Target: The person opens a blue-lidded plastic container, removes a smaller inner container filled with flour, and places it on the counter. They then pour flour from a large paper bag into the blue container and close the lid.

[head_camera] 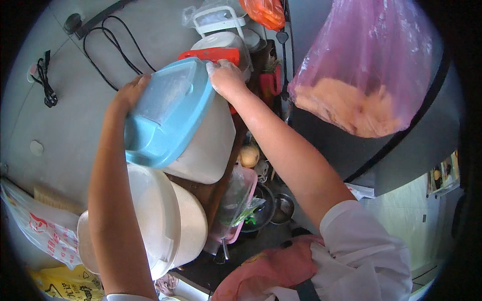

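Note:
A white plastic storage bin (211,139) with a light-blue lid (173,120) stands tilted in view on a dark wooden surface (222,188). The lid has a clear panel (165,92) and sits over the bin's mouth. My left hand (132,91) grips the lid's left edge; its fingertips are partly hidden. At the lid's far right corner, my right hand (226,77) has its fingers bent over the rim, with white powder on them. Just behind that hand lies a red plastic item (212,54). A round white tub (190,225) with a translucent lid (150,214) stands nearer to me.
A purple plastic bag (361,75) with tan contents hangs at the right. Black cables (109,49) run along the wall. Below are a pink basket (248,180), pans (282,209) and a round yellowish item (249,155). Printed bags (49,233) lie at the left.

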`<move>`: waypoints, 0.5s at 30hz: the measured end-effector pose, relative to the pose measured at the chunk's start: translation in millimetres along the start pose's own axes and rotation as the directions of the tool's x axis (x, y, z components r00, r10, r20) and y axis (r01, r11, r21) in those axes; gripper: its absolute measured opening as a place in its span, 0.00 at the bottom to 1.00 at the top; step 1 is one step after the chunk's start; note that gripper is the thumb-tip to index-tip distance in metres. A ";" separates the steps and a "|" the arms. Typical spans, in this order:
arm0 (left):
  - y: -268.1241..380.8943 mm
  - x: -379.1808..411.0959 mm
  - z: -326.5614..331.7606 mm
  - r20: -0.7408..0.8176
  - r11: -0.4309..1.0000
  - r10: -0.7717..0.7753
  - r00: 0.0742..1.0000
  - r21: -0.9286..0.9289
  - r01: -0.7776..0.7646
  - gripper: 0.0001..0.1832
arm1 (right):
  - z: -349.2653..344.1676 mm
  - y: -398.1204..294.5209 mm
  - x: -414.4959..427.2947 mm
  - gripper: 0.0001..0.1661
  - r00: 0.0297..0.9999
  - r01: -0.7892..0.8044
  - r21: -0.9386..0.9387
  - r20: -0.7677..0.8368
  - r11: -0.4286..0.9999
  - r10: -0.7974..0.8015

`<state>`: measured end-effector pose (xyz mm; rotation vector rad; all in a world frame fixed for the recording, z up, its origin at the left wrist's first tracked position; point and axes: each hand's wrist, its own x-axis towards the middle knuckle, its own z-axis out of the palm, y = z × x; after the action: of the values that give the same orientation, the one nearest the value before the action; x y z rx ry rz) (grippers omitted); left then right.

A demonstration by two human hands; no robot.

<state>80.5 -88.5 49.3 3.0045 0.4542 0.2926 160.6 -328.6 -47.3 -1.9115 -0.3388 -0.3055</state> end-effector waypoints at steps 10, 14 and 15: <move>-8.8 3.4 5.4 -0.039 0.991 -0.033 0.999 -0.128 0.028 0.36 | -14.4 5.1 20.6 0.27 0.959 0.202 -0.148 0.230 0.968 -0.165; 2.9 12.6 2.4 0.045 0.997 -0.047 0.998 -0.064 0.050 0.36 | -14.9 2.8 34.0 0.23 0.898 0.326 -0.260 0.386 0.909 -0.212; 2.4 12.7 1.2 0.028 0.997 -0.082 0.996 -0.011 0.083 0.36 | -12.1 -1.1 38.3 0.22 0.885 0.349 -0.271 0.409 0.897 -0.221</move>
<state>93.4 -87.1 50.7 2.9640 0.5699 0.2458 195.0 -336.2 -28.0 -2.2609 -0.8815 -0.2062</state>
